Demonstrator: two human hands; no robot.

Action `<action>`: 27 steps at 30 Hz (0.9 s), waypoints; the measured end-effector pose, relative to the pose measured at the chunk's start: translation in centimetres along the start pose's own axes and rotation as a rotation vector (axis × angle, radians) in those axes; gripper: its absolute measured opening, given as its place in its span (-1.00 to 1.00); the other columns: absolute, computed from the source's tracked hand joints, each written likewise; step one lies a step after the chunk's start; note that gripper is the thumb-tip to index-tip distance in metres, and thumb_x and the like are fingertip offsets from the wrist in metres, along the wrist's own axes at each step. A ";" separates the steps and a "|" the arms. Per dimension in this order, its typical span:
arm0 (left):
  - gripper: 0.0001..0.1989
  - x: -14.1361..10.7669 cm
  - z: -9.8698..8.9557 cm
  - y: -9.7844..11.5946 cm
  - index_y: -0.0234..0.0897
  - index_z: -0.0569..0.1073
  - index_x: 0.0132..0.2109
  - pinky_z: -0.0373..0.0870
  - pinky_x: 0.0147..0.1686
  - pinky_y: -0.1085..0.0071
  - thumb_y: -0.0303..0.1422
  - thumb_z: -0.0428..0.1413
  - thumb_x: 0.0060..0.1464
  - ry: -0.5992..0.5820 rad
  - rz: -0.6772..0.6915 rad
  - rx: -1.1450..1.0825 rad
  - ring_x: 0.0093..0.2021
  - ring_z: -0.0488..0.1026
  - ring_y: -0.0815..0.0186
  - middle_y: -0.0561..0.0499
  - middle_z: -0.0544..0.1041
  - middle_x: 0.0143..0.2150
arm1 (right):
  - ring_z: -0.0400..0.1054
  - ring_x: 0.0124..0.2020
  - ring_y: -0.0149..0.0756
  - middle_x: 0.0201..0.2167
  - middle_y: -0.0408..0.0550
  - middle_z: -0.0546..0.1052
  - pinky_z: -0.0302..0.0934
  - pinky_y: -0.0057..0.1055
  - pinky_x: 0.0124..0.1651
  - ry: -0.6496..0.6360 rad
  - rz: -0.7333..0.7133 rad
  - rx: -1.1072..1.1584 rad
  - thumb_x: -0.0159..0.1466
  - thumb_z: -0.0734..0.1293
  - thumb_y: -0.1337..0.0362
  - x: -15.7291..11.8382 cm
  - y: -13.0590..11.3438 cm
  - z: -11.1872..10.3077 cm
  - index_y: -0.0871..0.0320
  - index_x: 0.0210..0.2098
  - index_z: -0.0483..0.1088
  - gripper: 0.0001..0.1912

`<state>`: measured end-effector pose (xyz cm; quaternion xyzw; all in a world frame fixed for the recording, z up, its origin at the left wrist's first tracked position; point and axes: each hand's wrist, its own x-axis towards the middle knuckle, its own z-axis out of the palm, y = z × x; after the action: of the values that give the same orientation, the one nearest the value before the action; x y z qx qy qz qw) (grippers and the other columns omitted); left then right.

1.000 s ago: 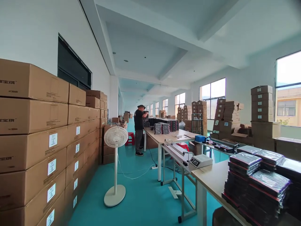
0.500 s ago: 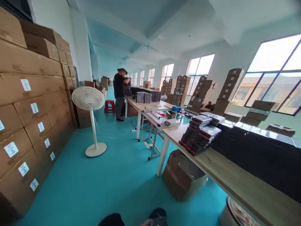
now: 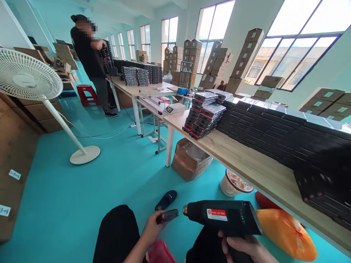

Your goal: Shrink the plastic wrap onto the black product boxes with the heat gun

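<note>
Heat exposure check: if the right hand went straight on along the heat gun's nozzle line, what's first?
Likely the small black packet held in the left hand, just ahead of the nozzle of the heat gun in the right hand; depth is hard to judge.

Packing workshop, stacked cartons (image 3: 244, 58), long workbenches (image 3: 260, 162)

Black trousers (image 3: 116, 233) cover the knees; left hand (image 3: 152, 230), right hand (image 3: 244, 245) bare.
</note>
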<state>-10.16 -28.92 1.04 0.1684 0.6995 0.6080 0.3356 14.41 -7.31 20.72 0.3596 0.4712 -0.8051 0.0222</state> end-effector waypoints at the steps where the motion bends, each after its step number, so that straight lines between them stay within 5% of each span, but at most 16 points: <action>1: -0.59 -0.3 0.0 -0.1 -0.25 0.65 -0.18 0.39 0.02 0.09 -0.11 0.37 -0.16 -0.015 -0.008 0.011 -0.06 0.53 -0.05 -0.14 0.65 -0.19 | 0.44 -0.54 -0.33 -0.48 -0.04 0.58 0.25 -0.41 -0.44 -0.001 0.018 -0.008 0.01 0.56 -0.02 0.0 0.0 0.4 0.26 -0.23 0.54 -0.49; 12: -0.62 -0.1 1.1 0.3 -0.27 0.62 -0.18 0.38 -0.09 0.20 -0.12 0.31 -0.10 -0.170 -0.060 0.102 -0.13 0.53 0.03 -0.10 0.63 -0.21 | 0.45 -0.53 -0.33 -0.50 -0.08 0.55 0.18 -0.48 -0.54 0.059 0.075 -0.196 0.03 0.48 0.13 -0.6 -2.2 2.7 0.26 -0.25 0.49 -0.63; 19: -0.65 -0.9 0.8 0.8 -0.26 0.61 -0.25 0.39 -0.10 0.21 -0.09 0.30 -0.09 -0.153 -0.031 0.239 -0.14 0.52 0.06 -0.09 0.63 -0.23 | 0.42 -0.56 -0.34 -0.50 -0.06 0.56 0.19 -0.47 -0.55 -0.072 0.092 -0.208 0.00 0.48 0.15 1.5 -1.2 5.0 0.28 -0.25 0.48 -0.61; 27: -0.69 -0.7 0.5 1.0 -0.27 0.65 -0.21 0.41 -0.02 0.15 -0.32 0.35 -0.19 -0.153 -0.095 -0.077 -0.11 0.56 0.01 -0.10 0.68 -0.23 | 0.43 -0.54 -0.35 -0.49 -0.08 0.54 0.21 -0.48 -0.54 0.035 0.074 -0.258 0.06 0.46 0.12 1.1 -2.5 3.2 0.24 -0.24 0.48 -0.64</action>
<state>-9.48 -28.81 2.13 0.1679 0.6551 0.6034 0.4226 10.88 -8.01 22.87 0.3850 0.5574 -0.7301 0.0896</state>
